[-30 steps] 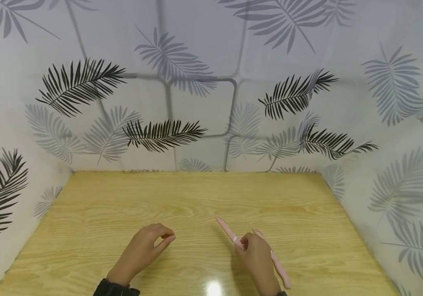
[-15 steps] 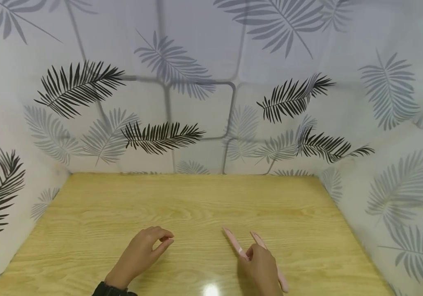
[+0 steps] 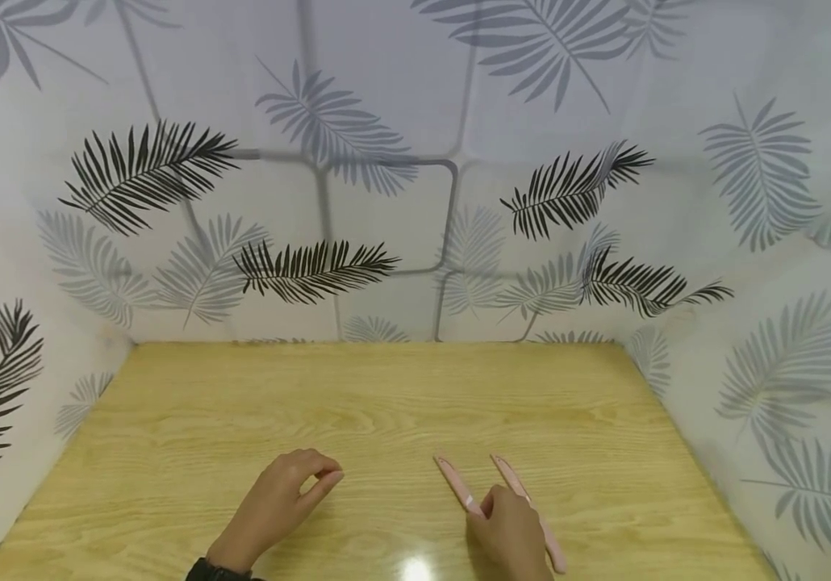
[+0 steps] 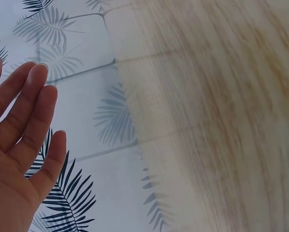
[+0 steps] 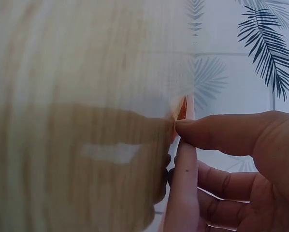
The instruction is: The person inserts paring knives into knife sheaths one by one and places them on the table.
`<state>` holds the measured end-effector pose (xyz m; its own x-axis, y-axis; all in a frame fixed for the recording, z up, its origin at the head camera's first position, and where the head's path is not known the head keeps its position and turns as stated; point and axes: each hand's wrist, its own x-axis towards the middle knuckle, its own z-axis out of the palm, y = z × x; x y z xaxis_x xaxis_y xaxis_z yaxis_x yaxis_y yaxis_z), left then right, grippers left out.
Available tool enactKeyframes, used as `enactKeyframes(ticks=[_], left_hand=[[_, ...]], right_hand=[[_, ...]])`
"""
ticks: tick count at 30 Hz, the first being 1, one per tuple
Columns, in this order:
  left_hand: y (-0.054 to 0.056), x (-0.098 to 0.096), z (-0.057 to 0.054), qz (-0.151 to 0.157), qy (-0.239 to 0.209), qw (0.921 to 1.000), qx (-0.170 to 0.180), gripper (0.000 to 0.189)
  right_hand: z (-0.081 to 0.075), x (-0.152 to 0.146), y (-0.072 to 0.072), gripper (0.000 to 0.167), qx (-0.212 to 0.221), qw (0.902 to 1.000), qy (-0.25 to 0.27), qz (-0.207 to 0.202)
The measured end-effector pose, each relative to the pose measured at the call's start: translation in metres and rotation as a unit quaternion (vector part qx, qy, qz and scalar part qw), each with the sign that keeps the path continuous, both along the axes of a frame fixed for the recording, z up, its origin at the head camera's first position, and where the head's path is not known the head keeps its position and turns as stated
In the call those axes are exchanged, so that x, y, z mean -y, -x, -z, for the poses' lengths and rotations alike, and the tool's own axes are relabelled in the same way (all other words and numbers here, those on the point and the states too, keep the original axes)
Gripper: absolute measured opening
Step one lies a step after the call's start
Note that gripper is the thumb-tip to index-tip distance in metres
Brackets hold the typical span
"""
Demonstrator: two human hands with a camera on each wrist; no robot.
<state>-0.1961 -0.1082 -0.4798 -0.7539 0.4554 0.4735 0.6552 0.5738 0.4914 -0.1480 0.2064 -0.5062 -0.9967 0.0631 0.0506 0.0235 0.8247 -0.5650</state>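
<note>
My right hand (image 3: pixel 511 528) pinches a slim pink knife-shaped tool (image 3: pixel 453 479) with a white band. In the head view its pointed end faces away from me, low at the table surface. Thumb and fingers cover its near part. The pink handle (image 5: pixel 183 183) shows in the right wrist view, with the thumb tip pressing near it. A second, similar pink tool (image 3: pixel 555 553) lies to the right, partly behind the hand. My left hand (image 3: pixel 277 500) holds nothing, its fingers relaxed over the table at the left. The left wrist view shows the same left hand (image 4: pixel 23 130) with loosely extended fingers.
Both hands are over a glossy wood-grain table (image 3: pixel 379 403). A pale, leaf-patterned sheet (image 3: pixel 415 202) covers the walls behind and at both sides. A dark band (image 3: pixel 214 571) circles the left wrist. A bright light reflection (image 3: pixel 415 570) shows near the front.
My right hand has moved a little toward me and lowered the pink tool, turning it roughly parallel to the second one. The left hand has stayed nearly still.
</note>
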Motion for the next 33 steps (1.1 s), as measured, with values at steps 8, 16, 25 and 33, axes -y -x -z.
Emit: enactKeyframes(ticks=[8, 16, 25, 33], left_hand=[[0.0006, 0.0024, 0.0035, -0.001, -0.004, 0.9999, 0.013, 0.015], [-0.0008, 0.0050, 0.0055, -0.005, -0.002, 0.9997, 0.026, 0.015], [-0.0005, 0.0061, 0.0022, -0.012, 0.017, 0.9993, 0.030, 0.015], [-0.0023, 0.0065, 0.0041, -0.008, 0.023, 0.9982, 0.056, 0.014]], right_hand=[[-0.0024, 0.0013, 0.0008, 0.016, 0.015, 0.9998, -0.013, 0.001], [-0.0046, 0.0018, 0.0001, 0.018, 0.026, 0.9996, -0.008, -0.009], [-0.0062, 0.0034, 0.0024, 0.019, 0.027, 0.9995, -0.002, -0.018], [-0.0091, 0.0070, 0.0010, 0.022, 0.013, 0.9998, -0.017, -0.005]])
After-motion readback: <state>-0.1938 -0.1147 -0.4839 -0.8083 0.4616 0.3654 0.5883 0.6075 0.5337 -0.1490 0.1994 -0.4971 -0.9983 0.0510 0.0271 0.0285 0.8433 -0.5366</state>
